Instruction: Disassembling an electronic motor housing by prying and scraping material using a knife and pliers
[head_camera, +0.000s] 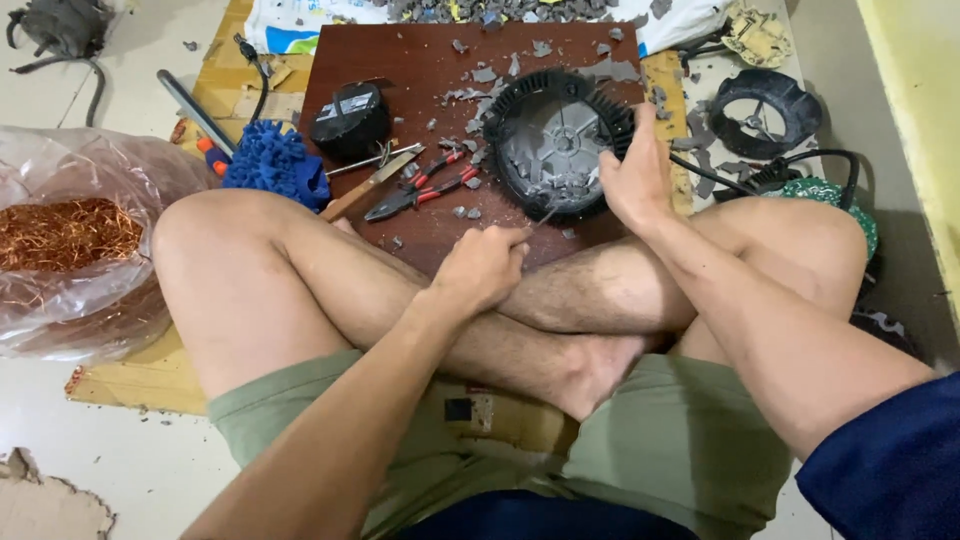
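Note:
I sit cross-legged in front of a dark red board (420, 70). A round black finned housing (556, 140) with grey broken material inside lies on the board. My right hand (635, 175) grips its right rim. My left hand (482, 265) is closed around a thin metal tool (543, 216) whose tip points at the housing's near edge. Red-handled pliers (425, 190) lie on the board just left of the housing.
Grey shards litter the board. A black round part (350, 120), a blue fluffy mitt (275, 165) and a wood-handled tool (365, 188) lie to the left. A clear bag of copper wire (70, 235) sits far left. Another black ring (765, 112) and a cable lie to the right.

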